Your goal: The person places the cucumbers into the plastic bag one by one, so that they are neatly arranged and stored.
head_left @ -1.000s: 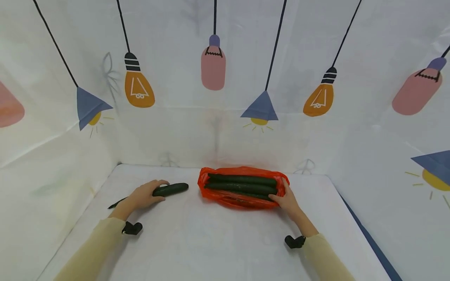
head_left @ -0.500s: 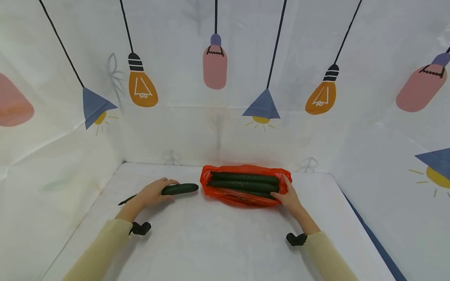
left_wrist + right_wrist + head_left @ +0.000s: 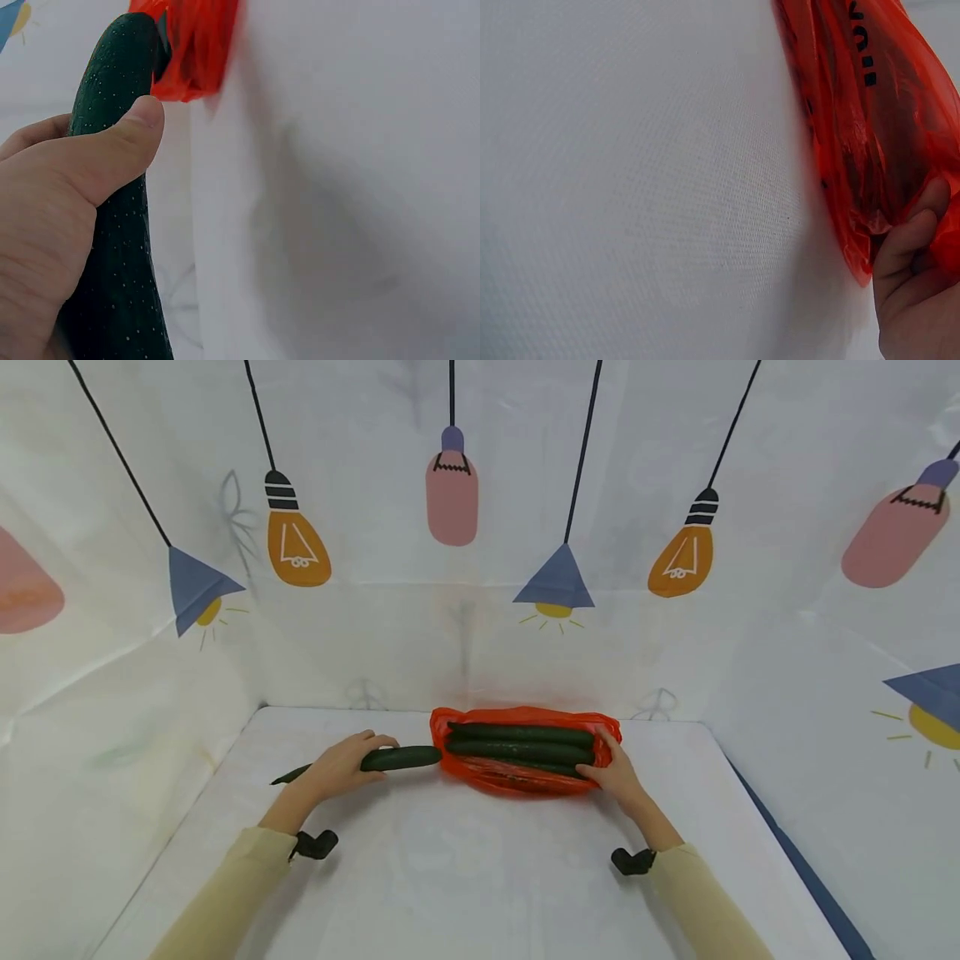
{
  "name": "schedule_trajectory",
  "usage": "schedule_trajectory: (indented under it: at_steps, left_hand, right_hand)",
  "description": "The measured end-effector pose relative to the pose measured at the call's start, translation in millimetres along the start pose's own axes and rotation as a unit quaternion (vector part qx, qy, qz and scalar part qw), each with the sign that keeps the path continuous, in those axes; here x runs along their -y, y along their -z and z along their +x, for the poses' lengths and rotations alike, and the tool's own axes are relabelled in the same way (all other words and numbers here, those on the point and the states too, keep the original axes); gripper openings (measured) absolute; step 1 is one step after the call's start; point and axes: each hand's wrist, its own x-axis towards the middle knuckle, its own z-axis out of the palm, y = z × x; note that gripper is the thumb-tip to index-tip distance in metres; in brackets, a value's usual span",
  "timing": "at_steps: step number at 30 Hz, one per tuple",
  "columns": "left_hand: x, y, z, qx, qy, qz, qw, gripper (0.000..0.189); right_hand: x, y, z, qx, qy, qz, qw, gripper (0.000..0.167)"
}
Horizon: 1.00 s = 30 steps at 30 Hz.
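My left hand point(image 3: 348, 767) grips a dark green cucumber point(image 3: 403, 757) around its middle, thumb along the near side. The cucumber's front end overlaps the left rim of a red plastic bag point(image 3: 510, 787) in the head view; its thin tail end sticks out behind the wrist. In the left wrist view the speckled cucumber point(image 3: 120, 255) rises past the thumb toward the bag point(image 3: 196, 52). Several cucumbers point(image 3: 517, 750) lie side by side inside the opened bag. My right hand point(image 3: 617, 777) holds the bag's right end, with thumb and finger curled at the plastic point(image 3: 855, 135) in the right wrist view.
A white-covered table point(image 3: 450, 877) lies under everything, with a dark blue strip point(image 3: 795, 852) along its right edge. White sheets with printed lamps point(image 3: 555, 578) stand behind and at both sides, and the bag lies close to the back sheet.
My left hand has carried the cucumber to the right, bringing its front end from apart to the bag's left rim. My right hand keeps its place at the bag's right end.
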Motion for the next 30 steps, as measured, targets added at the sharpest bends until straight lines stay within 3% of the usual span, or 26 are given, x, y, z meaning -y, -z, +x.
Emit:
schedule_trajectory:
  at_steps: [9, 20, 30]
  left_hand:
    - [-25.6, 10.7, 13.1, -0.003, -0.011, 0.004, 0.9999, 0.046]
    - [-55.6, 28.3, 28.7, -0.034, -0.059, 0.008, 0.9977, 0.048]
    - [-74.5, 15.5, 66.2, -0.003, -0.064, -0.03, 0.9975, 0.049]
  right_hand:
    - [-0.6, -1.1, -0.8, 0.002, 0.006, 0.004, 1.0, 0.092]
    - [-3.4, -0.4, -1.0, 0.002, 0.011, 0.007, 0.9999, 0.093]
    - [-2.3, -0.8, -4.5, 0.004, -0.001, 0.008, 1.0, 0.09]
